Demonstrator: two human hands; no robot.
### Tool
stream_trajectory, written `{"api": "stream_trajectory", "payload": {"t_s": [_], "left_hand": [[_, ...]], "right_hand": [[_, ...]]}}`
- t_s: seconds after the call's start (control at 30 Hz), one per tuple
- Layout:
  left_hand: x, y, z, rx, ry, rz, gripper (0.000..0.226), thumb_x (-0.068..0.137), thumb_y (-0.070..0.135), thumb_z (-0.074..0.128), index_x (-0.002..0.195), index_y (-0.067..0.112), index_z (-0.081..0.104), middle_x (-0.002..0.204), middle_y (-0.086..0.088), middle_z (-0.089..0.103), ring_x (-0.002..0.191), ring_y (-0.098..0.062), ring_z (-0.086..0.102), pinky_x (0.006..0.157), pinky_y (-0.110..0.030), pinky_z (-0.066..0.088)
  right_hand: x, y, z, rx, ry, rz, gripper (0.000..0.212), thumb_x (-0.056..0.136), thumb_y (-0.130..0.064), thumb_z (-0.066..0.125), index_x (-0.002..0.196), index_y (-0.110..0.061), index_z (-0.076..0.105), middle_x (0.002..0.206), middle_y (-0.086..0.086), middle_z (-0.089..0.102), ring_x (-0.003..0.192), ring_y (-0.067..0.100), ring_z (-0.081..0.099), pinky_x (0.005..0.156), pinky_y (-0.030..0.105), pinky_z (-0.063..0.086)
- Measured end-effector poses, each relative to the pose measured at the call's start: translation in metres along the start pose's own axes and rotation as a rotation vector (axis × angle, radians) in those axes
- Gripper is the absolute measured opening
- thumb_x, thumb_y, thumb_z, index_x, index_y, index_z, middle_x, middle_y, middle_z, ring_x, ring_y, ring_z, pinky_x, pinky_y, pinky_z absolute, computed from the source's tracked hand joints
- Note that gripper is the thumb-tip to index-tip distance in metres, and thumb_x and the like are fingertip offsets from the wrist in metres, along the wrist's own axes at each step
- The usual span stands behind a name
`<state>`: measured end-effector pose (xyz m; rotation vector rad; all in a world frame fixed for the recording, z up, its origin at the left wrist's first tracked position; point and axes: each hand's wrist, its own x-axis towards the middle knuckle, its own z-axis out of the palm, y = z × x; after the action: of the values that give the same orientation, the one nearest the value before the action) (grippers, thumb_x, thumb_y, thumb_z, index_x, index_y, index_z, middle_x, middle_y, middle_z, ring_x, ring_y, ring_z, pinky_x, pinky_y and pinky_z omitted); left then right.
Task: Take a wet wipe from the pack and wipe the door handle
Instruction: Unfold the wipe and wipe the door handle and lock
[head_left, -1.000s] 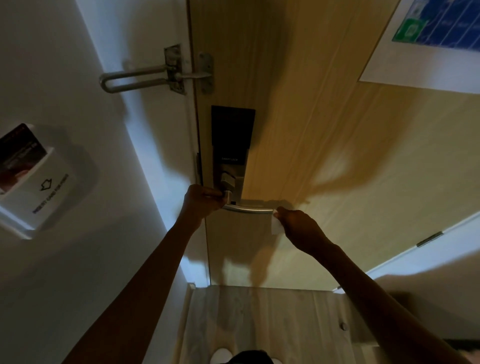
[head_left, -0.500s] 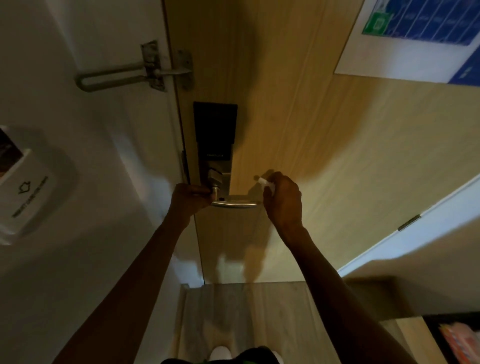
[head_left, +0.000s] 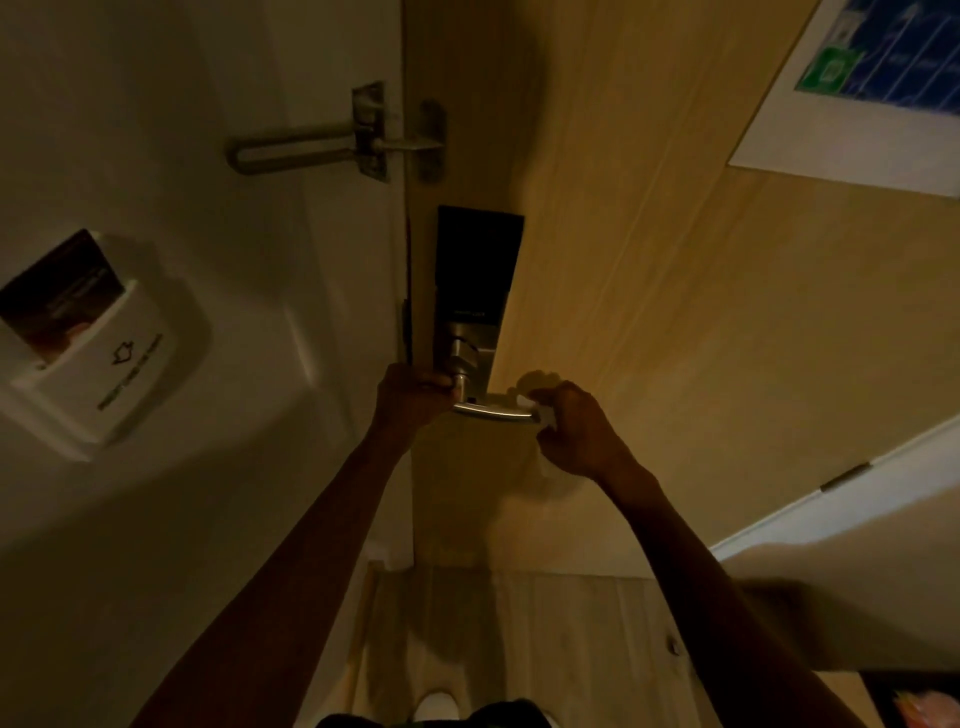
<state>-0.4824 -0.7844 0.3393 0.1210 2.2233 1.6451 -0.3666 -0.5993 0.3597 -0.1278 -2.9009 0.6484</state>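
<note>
silver and horizontal, the door handle (head_left: 491, 411) sticks out to the right from a metal plate below the black lock panel (head_left: 477, 267) on a pale wooden door (head_left: 675, 322). the left hand (head_left: 410, 397) is curled shut around the handle's base, where it joins the plate, right at the door's edge. the right hand (head_left: 576, 428) is closed at the handle's free end, pinching a small white wet wipe (head_left: 537, 408) against the tip; only a scrap of the wipe shows past the fingers, and in this dim light it's hard to tell how much of it wraps around the metal. above the lock, a metal swing latch (head_left: 337, 148) bridges the door and the white wall (head_left: 156, 519). on that wall to the left sits a white card holder (head_left: 111, 364) with a dark card (head_left: 57, 291) standing in its slot. a white sheet with blue and green printing (head_left: 872, 78) hangs on the door at upper right. wooden floor (head_left: 561, 634) shows below between the forearms.
</note>
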Motion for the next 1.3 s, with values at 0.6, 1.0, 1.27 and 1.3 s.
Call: {"api": "stream_trajectory", "payload": {"t_s": [0.6, 1.0, 1.27, 1.3], "left_hand": [[0.023, -0.035, 0.007, -0.114, 0.064, 0.079, 0.017, 0.043, 0.028, 0.083, 0.056, 0.035, 0.074, 0.081, -0.013, 0.074, 0.087, -0.028, 0.072, 0.087, -0.048, 0.056], [0.011, -0.012, -0.002, -0.044, -0.023, 0.057, 0.017, 0.070, -0.001, 0.076, 0.078, 0.014, 0.075, 0.051, 0.021, 0.066, 0.060, 0.000, 0.067, 0.081, -0.030, 0.053], [0.011, -0.010, -0.002, -0.281, -0.042, 0.059, 0.032, 0.069, -0.024, 0.064, 0.059, 0.006, 0.070, 0.063, -0.001, 0.070, 0.065, -0.017, 0.067, 0.057, -0.019, 0.057], [0.012, -0.014, -0.003, -0.318, -0.053, 0.069, 0.041, 0.067, -0.027, 0.063, 0.052, 0.011, 0.071, 0.060, 0.002, 0.071, 0.061, -0.015, 0.069, 0.057, -0.019, 0.057]], "right_hand": [[-0.001, 0.015, -0.001, -0.157, 0.047, -0.166, 0.023, 0.095, -0.030, 0.056, 0.099, -0.014, 0.071, 0.095, 0.006, 0.071, 0.079, 0.022, 0.065, 0.063, 0.025, 0.045], [0.004, 0.033, 0.007, -0.257, -0.082, -0.245, 0.025, 0.091, -0.017, 0.061, 0.115, -0.008, 0.063, 0.111, 0.016, 0.066, 0.103, 0.032, 0.058, 0.080, 0.035, 0.046], [0.016, 0.002, 0.047, -0.252, -0.003, -0.294, 0.023, 0.092, -0.018, 0.058, 0.112, -0.008, 0.064, 0.107, 0.014, 0.069, 0.099, 0.032, 0.061, 0.088, 0.040, 0.036], [0.015, 0.010, 0.043, -0.252, 0.002, -0.297, 0.022, 0.093, -0.021, 0.055, 0.110, -0.011, 0.064, 0.103, 0.011, 0.070, 0.094, 0.030, 0.062, 0.086, 0.039, 0.034]]}}
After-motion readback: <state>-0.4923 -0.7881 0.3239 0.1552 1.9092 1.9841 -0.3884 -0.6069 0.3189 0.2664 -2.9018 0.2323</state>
